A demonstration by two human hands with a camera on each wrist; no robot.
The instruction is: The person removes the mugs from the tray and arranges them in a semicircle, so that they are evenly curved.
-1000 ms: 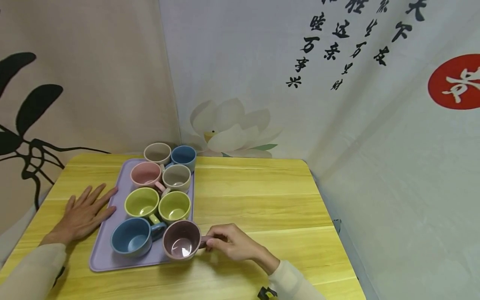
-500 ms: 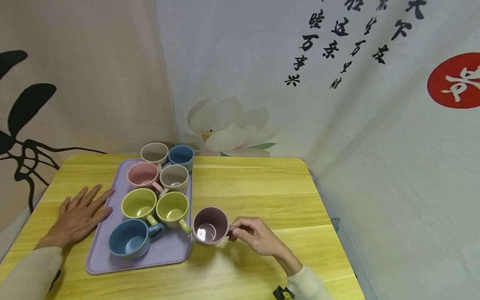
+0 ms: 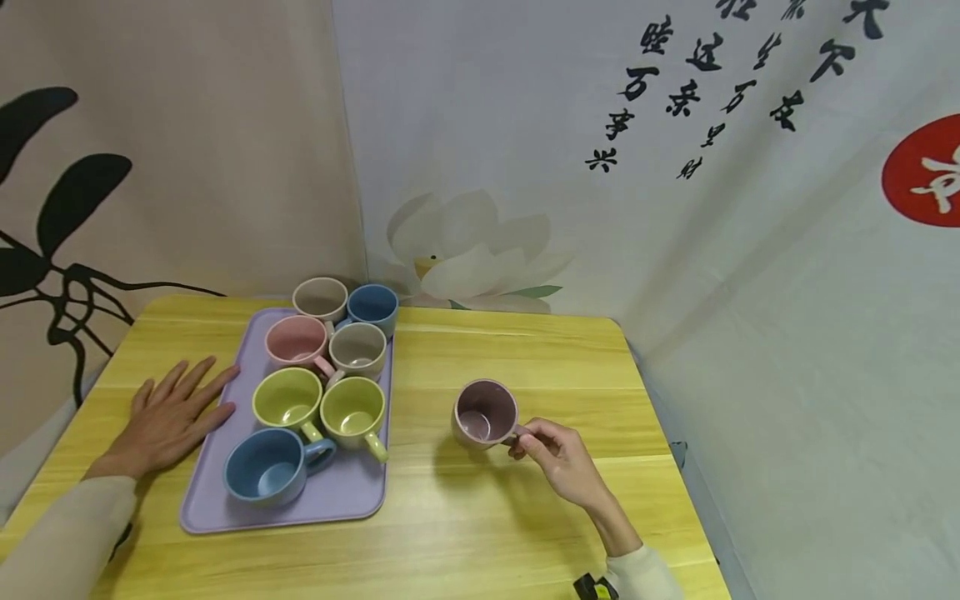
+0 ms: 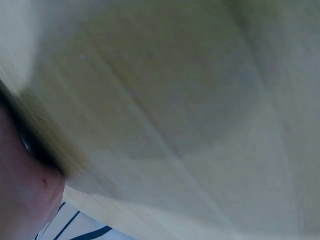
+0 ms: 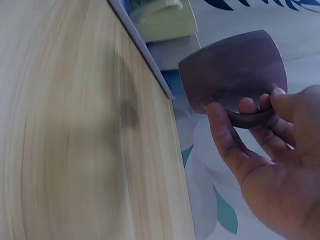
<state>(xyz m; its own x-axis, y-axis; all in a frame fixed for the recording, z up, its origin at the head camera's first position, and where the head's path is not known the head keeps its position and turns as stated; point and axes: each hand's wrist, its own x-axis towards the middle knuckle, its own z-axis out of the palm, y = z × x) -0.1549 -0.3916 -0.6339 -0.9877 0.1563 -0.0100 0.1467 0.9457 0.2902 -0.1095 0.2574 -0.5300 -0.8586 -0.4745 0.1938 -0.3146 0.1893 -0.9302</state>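
Note:
A dark mauve mug is held above the table by its handle, pinched in my right hand. In the right wrist view the mug shows its outer wall, with the fingers wrapped around the handle. My left hand lies spread on the table, fingertips touching the left rim of the lilac tray. On that tray stand a blue mug, two yellow-green mugs, a pink mug, a grey mug, a beige mug and a second blue mug. The left wrist view is mostly blurred tabletop.
The wooden table reaches back to a printed curtain with a lotus and dark lettering. Another curtain side hangs along the right edge.
My right hand has carried the mauve mug off the tray's front right corner, rightward and away from me, over the table. My left hand stays by the tray.

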